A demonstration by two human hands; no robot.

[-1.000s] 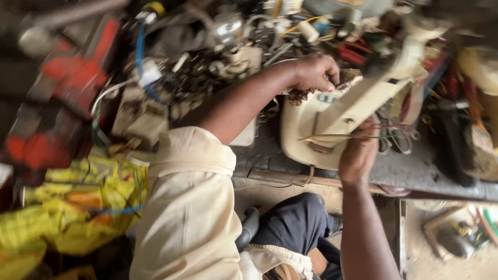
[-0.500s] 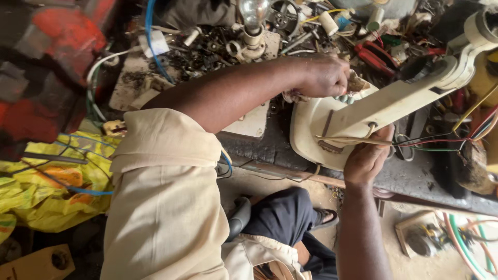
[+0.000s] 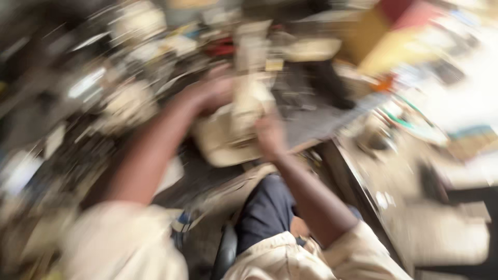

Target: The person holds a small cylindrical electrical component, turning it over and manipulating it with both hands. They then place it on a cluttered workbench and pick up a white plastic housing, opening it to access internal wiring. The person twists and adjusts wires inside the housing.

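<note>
At the bench's near edge, cream housing (image 3: pixel 233 140) sits between your hands: left hand (image 3: pixel 210 93) over its top, right hand (image 3: pixel 270 136) against its side, grips lost in blur; keep it braced, steady.

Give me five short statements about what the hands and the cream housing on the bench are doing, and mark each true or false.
1. Both hands are on the cream housing. True.
2. The left hand is at its upper side. True.
3. The right hand hangs off the bench. False: it is against the housing's near side.
4. The picture is sharp enough to show each finger's grip. False: it is heavily blurred.
5. The person wears dark trousers. True.
</note>
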